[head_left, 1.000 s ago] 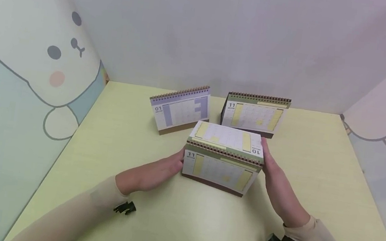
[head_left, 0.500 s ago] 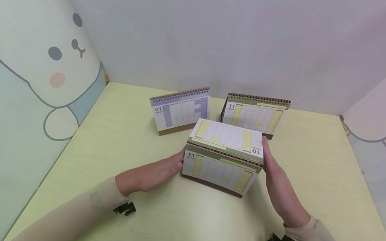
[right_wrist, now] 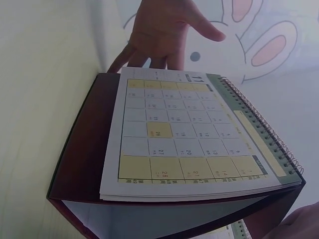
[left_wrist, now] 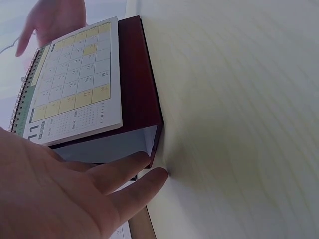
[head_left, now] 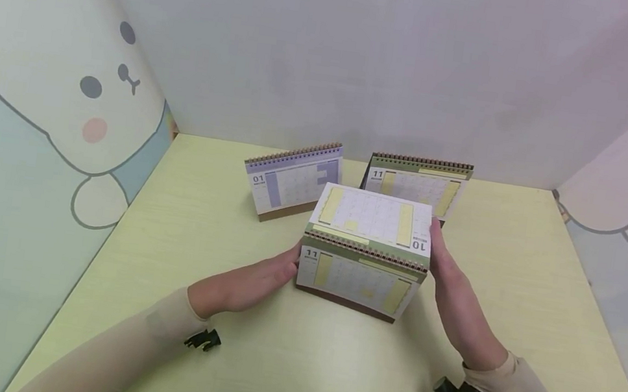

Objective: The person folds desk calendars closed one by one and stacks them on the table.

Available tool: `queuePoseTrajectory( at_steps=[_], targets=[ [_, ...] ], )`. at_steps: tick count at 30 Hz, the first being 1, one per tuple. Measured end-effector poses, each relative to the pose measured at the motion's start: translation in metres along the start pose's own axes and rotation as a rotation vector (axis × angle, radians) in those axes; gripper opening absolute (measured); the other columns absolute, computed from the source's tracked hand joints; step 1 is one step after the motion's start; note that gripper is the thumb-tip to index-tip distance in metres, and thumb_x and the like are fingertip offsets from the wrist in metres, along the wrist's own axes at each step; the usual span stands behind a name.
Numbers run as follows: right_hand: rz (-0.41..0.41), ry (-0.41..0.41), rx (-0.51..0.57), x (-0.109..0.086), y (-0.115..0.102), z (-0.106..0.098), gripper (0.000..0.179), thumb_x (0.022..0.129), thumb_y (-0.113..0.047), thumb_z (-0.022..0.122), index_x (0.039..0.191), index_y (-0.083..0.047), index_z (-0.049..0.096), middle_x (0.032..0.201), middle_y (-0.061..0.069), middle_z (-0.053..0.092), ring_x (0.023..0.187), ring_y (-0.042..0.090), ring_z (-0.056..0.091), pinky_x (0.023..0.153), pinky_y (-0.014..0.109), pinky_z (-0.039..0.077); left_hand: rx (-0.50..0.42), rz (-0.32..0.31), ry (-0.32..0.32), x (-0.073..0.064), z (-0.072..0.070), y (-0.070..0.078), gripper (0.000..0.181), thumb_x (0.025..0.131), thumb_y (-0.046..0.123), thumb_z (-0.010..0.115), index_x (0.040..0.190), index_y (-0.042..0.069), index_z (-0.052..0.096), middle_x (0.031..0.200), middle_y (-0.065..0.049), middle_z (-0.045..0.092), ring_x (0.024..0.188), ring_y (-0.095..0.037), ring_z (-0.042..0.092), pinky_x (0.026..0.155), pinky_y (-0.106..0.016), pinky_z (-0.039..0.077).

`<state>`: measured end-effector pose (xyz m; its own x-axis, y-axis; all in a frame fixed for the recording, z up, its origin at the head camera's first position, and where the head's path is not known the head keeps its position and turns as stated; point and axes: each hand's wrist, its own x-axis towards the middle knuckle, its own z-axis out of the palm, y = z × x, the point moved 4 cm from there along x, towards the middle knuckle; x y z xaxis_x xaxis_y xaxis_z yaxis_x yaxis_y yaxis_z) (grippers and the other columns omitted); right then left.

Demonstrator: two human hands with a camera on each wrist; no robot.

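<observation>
A desk calendar point(head_left: 356, 283) stands tented on the table, its green-topped page 11 facing me. Its rear page point(head_left: 372, 219), marked 10, reads upside down and is tilted up near level behind the spiral binding. My left hand point(head_left: 250, 281) is at the calendar's left end, fingers extended; the left wrist view has them along the base's open side point(left_wrist: 107, 144). My right hand point(head_left: 460, 299) stands at the right end, fingers reaching toward the raised page's edge. Its fingertips are partly hidden, and the right wrist view has only a corner of that hand point(right_wrist: 294, 224).
Behind stand a purple calendar point(head_left: 295, 180) marked 01, set at an angle, and a green one point(head_left: 412, 185) marked 11, partly covered by the raised page. A plain wall point(head_left: 331, 54) backs the pale yellow table point(head_left: 189, 207); side walls carry cartoon animals.
The page marked 10 has tilted higher, now covering more of the green calendar behind. The right fingers have risen slightly with it. The left hand stays in place.
</observation>
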<state>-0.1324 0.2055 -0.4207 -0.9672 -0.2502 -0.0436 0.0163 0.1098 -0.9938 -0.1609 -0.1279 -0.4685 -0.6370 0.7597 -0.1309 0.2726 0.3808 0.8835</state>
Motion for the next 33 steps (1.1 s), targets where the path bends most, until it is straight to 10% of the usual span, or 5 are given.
queuePoseTrajectory(
  at_steps=[26, 33],
  targets=[
    [-0.219, -0.039, 0.093, -0.0011, 0.0017, -0.0046, 0.073, 0.129, -0.048, 0.031, 0.192, -0.031, -0.002, 0.201, -0.013, -0.008, 0.187, 0.019, -0.020, 0.147, 0.061, -0.024, 0.007, 0.055, 0.010, -0.0007, -0.0020, 0.0034, 0.065, 0.130, 0.041, 0.010, 0.189, 0.037, -0.016, 0.199, 0.014, -0.019, 0.188, -0.024, -0.008, 0.152, -0.067, 0.011],
    [-0.225, -0.045, 0.100, -0.0031, 0.0041, -0.0049, 0.071, 0.129, -0.044, 0.031, 0.191, -0.035, 0.000, 0.201, -0.014, -0.009, 0.188, 0.020, -0.021, 0.149, 0.031, -0.006, 0.001, 0.045, 0.008, -0.0003, -0.0005, 0.0010, 0.064, 0.130, 0.042, 0.011, 0.188, 0.042, -0.016, 0.198, 0.017, -0.019, 0.188, -0.023, -0.008, 0.152, -0.068, 0.011]
  ],
)
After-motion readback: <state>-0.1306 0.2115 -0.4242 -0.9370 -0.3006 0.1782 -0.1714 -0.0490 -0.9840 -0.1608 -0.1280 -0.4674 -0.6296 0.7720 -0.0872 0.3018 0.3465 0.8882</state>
